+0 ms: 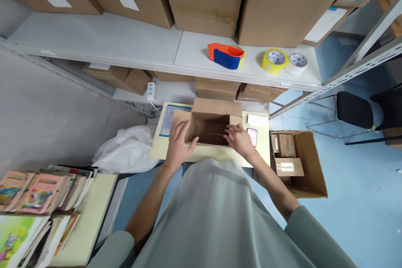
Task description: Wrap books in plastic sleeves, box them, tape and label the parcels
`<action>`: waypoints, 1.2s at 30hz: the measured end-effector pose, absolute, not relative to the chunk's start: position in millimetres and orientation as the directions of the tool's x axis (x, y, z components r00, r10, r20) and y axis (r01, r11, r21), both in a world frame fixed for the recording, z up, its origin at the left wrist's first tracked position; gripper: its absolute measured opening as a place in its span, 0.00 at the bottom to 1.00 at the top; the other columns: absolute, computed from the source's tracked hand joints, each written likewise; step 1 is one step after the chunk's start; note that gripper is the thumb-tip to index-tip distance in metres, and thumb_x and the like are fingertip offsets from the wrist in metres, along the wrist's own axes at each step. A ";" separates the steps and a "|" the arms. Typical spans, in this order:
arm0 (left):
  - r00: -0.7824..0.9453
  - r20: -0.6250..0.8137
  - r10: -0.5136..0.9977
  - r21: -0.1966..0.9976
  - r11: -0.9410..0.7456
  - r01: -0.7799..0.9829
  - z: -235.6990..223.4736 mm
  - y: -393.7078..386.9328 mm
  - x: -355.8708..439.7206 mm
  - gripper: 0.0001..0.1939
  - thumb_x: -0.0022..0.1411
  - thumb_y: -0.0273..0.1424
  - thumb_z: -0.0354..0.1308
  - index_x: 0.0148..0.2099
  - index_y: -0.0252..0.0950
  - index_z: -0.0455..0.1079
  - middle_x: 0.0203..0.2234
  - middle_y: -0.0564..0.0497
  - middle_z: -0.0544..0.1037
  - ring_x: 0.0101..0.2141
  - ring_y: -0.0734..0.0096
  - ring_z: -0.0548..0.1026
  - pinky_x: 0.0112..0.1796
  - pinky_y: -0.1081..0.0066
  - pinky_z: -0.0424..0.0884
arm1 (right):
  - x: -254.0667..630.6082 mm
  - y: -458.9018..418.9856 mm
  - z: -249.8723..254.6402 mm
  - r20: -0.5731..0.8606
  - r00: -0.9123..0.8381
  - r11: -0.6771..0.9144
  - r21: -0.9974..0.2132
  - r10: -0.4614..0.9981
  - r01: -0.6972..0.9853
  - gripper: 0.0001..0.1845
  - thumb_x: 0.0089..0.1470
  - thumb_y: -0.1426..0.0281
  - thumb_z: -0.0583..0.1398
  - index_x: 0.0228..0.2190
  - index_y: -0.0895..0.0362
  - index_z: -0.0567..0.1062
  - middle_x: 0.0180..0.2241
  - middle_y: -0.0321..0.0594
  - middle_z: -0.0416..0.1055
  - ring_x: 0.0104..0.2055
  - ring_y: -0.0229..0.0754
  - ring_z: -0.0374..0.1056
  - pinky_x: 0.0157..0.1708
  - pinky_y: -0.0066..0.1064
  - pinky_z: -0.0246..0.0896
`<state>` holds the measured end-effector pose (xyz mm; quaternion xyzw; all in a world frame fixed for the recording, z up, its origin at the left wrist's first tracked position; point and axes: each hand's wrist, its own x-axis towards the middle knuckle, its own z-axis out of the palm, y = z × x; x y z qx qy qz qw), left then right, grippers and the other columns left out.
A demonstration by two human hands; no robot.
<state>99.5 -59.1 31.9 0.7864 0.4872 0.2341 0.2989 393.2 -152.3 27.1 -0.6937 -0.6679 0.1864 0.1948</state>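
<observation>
An open brown cardboard box (pixel 216 111) stands on a pale yellow table (pixel 160 146) in front of me, its flaps spread and its inside bare. My left hand (pixel 179 142) rests with spread fingers on the box's left flap and near left corner. My right hand (pixel 240 140) lies on the near right edge, fingers curled over the rim. A phone (pixel 253 136) with a lit screen lies just right of that hand.
A white shelf (pixel 125 46) above holds an orange-blue tape dispenser (pixel 226 55), a yellow tape roll (pixel 274 60), a white tape roll (pixel 297 63) and large cartons. A floor carton (pixel 309 163) with small boxes sits right. Books (pixel 34 192) are stacked left; a white bag (pixel 127 150); a chair (pixel 354 111).
</observation>
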 end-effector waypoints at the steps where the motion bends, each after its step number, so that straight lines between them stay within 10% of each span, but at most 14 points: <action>1: 0.490 0.051 0.870 0.694 -0.384 0.609 34.7 -58.4 104.3 0.38 0.72 0.46 0.65 0.78 0.42 0.66 0.73 0.40 0.72 0.75 0.41 0.65 0.76 0.46 0.60 | 388.6 -144.4 25.0 -0.033 -0.002 -0.014 -0.487 0.999 0.873 0.17 0.75 0.62 0.61 0.54 0.51 0.88 0.59 0.48 0.83 0.61 0.61 0.72 0.58 0.53 0.78; 7: 0.596 -0.110 0.795 0.654 -0.394 0.646 24.5 -58.9 94.5 0.33 0.73 0.49 0.61 0.74 0.42 0.72 0.71 0.40 0.74 0.73 0.39 0.67 0.74 0.46 0.63 | 399.6 -137.4 29.5 -0.121 -0.040 -0.013 -0.408 0.992 0.913 0.13 0.73 0.66 0.65 0.51 0.55 0.89 0.58 0.50 0.84 0.60 0.64 0.72 0.56 0.53 0.77; 16: 0.538 -0.187 0.822 0.578 -0.351 0.737 -17.9 -72.4 49.2 0.54 0.63 0.40 0.73 0.84 0.43 0.53 0.81 0.36 0.57 0.80 0.34 0.54 0.74 0.40 0.61 | 459.3 -213.5 26.3 -0.025 0.317 -0.293 -0.452 0.948 0.842 0.23 0.71 0.49 0.64 0.54 0.51 0.87 0.58 0.50 0.83 0.57 0.66 0.71 0.53 0.55 0.74; 24: 0.390 -0.273 0.880 0.673 -0.115 0.731 -55.0 -72.9 76.0 0.64 0.58 0.35 0.77 0.86 0.41 0.44 0.75 0.32 0.66 0.75 0.34 0.65 0.73 0.42 0.65 | 441.1 -228.0 -36.9 -0.288 0.401 -0.480 -0.680 0.870 0.554 0.36 0.65 0.39 0.65 0.60 0.52 0.86 0.61 0.51 0.83 0.54 0.62 0.75 0.55 0.56 0.75; 31: 0.452 -0.353 0.819 0.746 -0.045 0.664 -55.0 -59.8 61.9 0.70 0.50 0.38 0.83 0.86 0.40 0.47 0.77 0.32 0.63 0.76 0.33 0.63 0.73 0.45 0.65 | 429.2 -229.1 -19.2 -0.203 0.505 -0.512 -0.607 0.839 0.607 0.37 0.68 0.39 0.60 0.58 0.55 0.86 0.59 0.56 0.83 0.56 0.63 0.75 0.56 0.56 0.74; 36: 0.479 -0.392 0.785 0.838 0.090 0.538 -52.9 -17.0 35.1 0.49 0.62 0.50 0.75 0.78 0.40 0.64 0.69 0.36 0.76 0.58 0.46 0.82 0.60 0.52 0.80 | 399.3 -207.2 14.4 -0.101 0.579 -0.540 -0.517 0.809 0.664 0.36 0.71 0.41 0.58 0.58 0.56 0.84 0.59 0.56 0.82 0.54 0.62 0.75 0.58 0.56 0.72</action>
